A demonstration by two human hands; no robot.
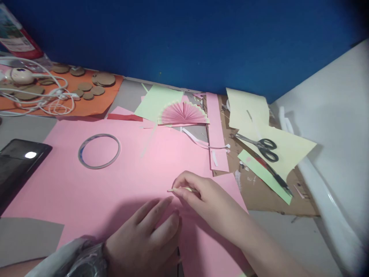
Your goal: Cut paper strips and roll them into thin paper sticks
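Observation:
My right hand (198, 194) is closed in a pinch around a thin pale yellow-green strip (188, 189). One narrow end of the strip pokes out past the fingertips. Just below and to the left, my left hand (150, 231) rests over the pink paper (138, 154) with its fingers stretched out and slightly apart. Its fingertips come close to the right thumb, and its palm side is hidden. A pleated pink paper fan (183, 115) with a pale green edge lies beyond both hands.
Black-handled scissors (263, 148), a pen (278, 175) and cream paper (284, 144) lie at right. A tape ring (80, 154) sits on the pink paper. A phone (20, 165), tangled white cable (62, 96) and cardboard discs (103, 79) are at left. A blue wall (184, 42) stands behind.

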